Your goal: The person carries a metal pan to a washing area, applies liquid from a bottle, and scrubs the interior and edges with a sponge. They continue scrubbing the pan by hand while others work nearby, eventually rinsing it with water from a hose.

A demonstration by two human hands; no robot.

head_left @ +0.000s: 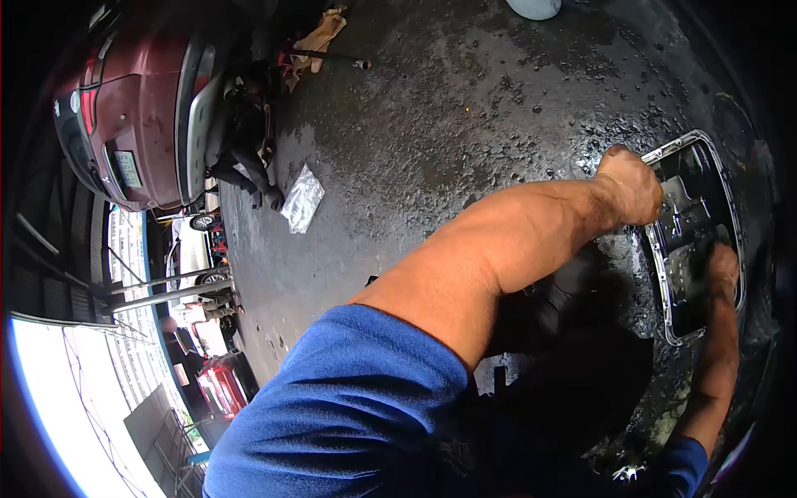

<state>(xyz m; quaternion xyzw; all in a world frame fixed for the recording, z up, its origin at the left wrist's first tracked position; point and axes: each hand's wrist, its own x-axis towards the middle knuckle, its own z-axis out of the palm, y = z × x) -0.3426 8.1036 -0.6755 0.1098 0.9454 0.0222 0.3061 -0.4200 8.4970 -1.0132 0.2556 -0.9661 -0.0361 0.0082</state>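
A rectangular metal oil pan [662, 282] with a bolt-holed rim lies on the wet, dark floor at the right. Its inside is dark and shiny, with several pale glints. My left hand [631, 187] is closed around the near left part of the rim, its fingers curled over the edge. Over the pan's interior, near the far long side, is my right hand [723, 264]. Its fingers reach down into shadow and are blurred, so what they touch or hold is hidden.
Oily concrete floor [432, 108] spreads around the pan. A clear plastic bag [304, 199] lies near a crouching person [246, 158] beside a maroon car [149, 108]. Brown cardboard [320, 40] lies farther off, and a pale rounded container [535, 7] shows at the top edge.
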